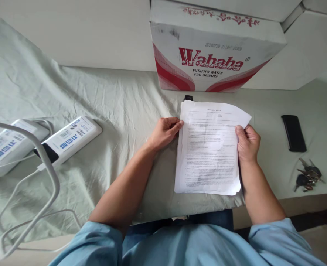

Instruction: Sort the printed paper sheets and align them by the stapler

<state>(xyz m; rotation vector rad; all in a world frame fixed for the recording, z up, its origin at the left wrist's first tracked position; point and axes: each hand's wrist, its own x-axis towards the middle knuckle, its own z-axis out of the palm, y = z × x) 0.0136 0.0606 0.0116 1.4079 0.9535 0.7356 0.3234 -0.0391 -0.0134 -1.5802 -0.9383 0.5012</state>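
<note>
A stack of printed paper sheets [210, 155] lies before me on the cloth-covered table, its text facing up. My left hand [166, 132] pinches the upper left edge between thumb and fingers. On the opposite side, my right hand [248, 142] grips the right edge, thumb on top and fingers underneath, and the upper right corner bends a little upward. A small black object [188, 98] pokes out from behind the top left of the sheets; most of it is hidden.
Behind the sheets stands a white and red Wahaha water carton [211, 59]. Right of my hand lie a black phone [293, 133] and a bunch of keys [309, 175]. At left are two white power banks [71, 138] with white cables [48, 162]. A wrinkled green cloth [119, 99] covers the table.
</note>
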